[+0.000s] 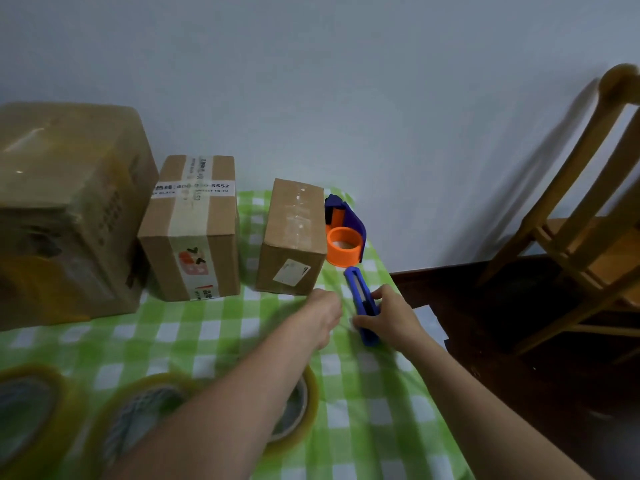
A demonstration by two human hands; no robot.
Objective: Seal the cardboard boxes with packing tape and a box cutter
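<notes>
Three cardboard boxes (69,209) (194,230) (294,237), three tape rolls (27,410) (138,417) (308,410) — one tape dispenser (344,244), one box cutter (358,289). One wooden chair (588,220).

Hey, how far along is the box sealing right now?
Done: the large box and middle box carry tape over their tops. In hand: the right hand grips the blue box cutter; the left hand hovers beside it. Left: the small box is closed, but its tape is unclear.

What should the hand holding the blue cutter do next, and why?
Probably lift the box cutter up off the tablecloth: the right hand grips it low near the cloth, and the small box stands close by.
</notes>
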